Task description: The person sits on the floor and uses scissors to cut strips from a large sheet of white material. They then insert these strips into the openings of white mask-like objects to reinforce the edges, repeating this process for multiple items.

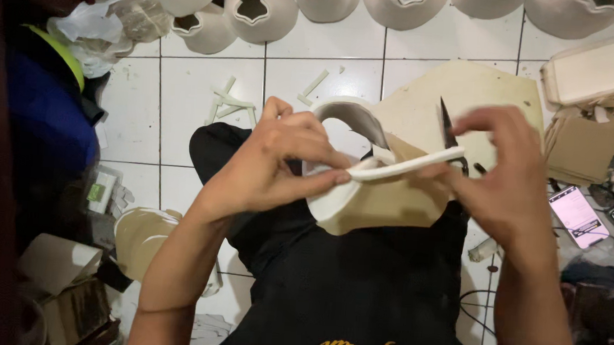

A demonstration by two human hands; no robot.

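My left hand [279,160] pinches one end of a long white clay strip [401,166] against the rim of an unfired white clay vessel [338,196] resting on my lap. My right hand [498,171] holds the strip's other end together with a thin dark knife [445,128], its blade pointing up. The vessel's curved opening [347,114] shows behind my left fingers. A tan sheet [399,200] lies under the vessel on my dark trousers.
A row of white clay pots [260,14] lines the far tiled floor. Clay offcuts [229,102] lie on the tiles. A tan board [471,90], cardboard pieces [582,148], a white box [591,70] and two lit phones [579,217] sit to the right.
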